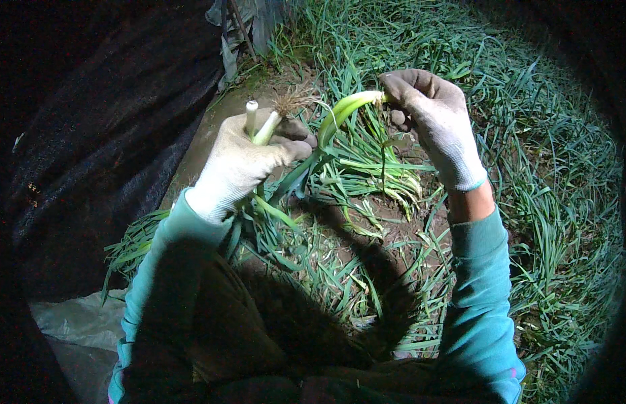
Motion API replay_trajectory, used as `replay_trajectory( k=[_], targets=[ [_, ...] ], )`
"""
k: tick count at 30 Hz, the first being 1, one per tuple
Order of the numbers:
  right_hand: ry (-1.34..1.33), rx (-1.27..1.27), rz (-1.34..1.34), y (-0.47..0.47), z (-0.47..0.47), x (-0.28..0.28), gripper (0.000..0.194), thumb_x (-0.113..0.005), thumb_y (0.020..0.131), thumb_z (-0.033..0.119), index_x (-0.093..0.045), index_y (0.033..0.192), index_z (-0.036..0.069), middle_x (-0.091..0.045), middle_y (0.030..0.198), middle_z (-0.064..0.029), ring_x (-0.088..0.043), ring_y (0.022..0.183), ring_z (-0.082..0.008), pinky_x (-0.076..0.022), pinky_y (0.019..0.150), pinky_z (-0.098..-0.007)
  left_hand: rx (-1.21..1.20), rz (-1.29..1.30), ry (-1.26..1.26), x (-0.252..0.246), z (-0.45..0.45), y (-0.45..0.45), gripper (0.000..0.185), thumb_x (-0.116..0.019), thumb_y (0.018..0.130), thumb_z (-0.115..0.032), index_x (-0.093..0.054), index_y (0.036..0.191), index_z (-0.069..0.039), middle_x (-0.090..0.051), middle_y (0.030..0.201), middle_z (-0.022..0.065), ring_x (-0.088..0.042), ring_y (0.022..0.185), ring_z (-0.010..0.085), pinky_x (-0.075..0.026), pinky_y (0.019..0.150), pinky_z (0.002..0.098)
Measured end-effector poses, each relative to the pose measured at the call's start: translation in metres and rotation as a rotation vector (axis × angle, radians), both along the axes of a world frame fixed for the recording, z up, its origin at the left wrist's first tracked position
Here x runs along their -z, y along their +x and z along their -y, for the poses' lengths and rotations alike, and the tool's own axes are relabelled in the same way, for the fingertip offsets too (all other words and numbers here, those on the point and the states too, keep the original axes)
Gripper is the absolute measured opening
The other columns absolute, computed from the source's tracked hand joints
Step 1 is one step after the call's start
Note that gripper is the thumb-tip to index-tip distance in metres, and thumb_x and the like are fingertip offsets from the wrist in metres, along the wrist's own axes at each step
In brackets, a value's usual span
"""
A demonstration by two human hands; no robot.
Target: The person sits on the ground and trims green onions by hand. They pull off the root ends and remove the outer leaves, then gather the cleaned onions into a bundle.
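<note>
My left hand (257,151), in a pale work glove with a soiled palm, is closed around green-leaved stalks that look like garlic plants or leeks (266,129). Two white stem ends stick up from this grip, one trimmed, one beside a tuft of brown roots. My right hand (426,111), gloved alike, pinches the end of a bent yellow-green leaf sheath (349,105). That sheath curves down to the leaves beside the left fingertips. Below and between the hands, a bunch of similar pulled plants (394,182) lies on the soil, pale ends towards the lower right.
Dense green leafy plants (540,151) cover the ground on the right. Dark sheeting (106,151) hangs along the left, with translucent plastic film (81,320) at lower left. More cut leaves (136,242) lie beside my left forearm. Loose leaves litter the soil (343,272) before me.
</note>
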State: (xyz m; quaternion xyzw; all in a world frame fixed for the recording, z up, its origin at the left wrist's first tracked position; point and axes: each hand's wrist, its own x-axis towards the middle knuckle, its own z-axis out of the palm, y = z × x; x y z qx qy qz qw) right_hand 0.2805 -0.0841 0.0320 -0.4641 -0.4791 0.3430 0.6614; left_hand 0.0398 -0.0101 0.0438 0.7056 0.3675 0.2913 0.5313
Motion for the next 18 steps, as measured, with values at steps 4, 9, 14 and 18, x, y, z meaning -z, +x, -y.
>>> replay_trajectory(
  k=[4,9,14,18],
  targets=[
    [0.016,0.098,-0.046,-0.01,0.008,-0.008,0.025,-0.066,0.089,0.019,-0.067,0.096,-0.005,-0.065,0.074,-0.0019,-0.056,0.057,-0.0034,-0.0442,0.052,-0.017,-0.04,0.051,0.19,0.007,0.006,0.006,0.022,-0.076,0.073,-0.002,-0.065,0.091,0.003,-0.067,0.088,0.0057,-0.059,0.075,0.0093,-0.048,0.066,0.0238],
    [0.162,0.042,-0.059,-0.007,0.014,-0.019,0.032,-0.063,0.092,0.023,-0.064,0.108,-0.005,-0.067,0.085,-0.0048,-0.06,0.067,-0.0049,-0.0453,0.057,-0.0177,-0.021,0.144,0.109,0.013,0.003,0.004,0.023,-0.076,0.075,-0.002,-0.064,0.093,0.003,-0.066,0.086,0.0044,-0.059,0.078,0.0094,-0.049,0.07,0.0243],
    [0.094,-0.074,0.162,-0.036,0.012,-0.009,0.03,-0.06,0.091,0.022,-0.065,0.107,-0.004,-0.068,0.1,-0.0085,-0.058,0.064,-0.0067,-0.0443,0.055,-0.0183,-0.001,0.175,0.016,0.01,0.005,0.005,0.016,-0.069,0.077,0.003,-0.059,0.09,0.007,-0.069,0.089,0.0111,-0.066,0.081,0.0136,-0.053,0.073,0.0238],
    [0.009,-0.231,0.208,-0.019,0.011,0.002,0.018,-0.063,0.086,0.013,-0.07,0.098,0.002,-0.068,0.082,-0.0028,-0.054,0.06,-0.0064,-0.0418,0.053,-0.0189,-0.075,0.128,0.117,0.007,0.008,0.002,0.018,-0.07,0.075,0.003,-0.06,0.089,0.006,-0.067,0.075,0.0074,-0.065,0.077,0.0139,-0.05,0.063,0.024]
  ],
)
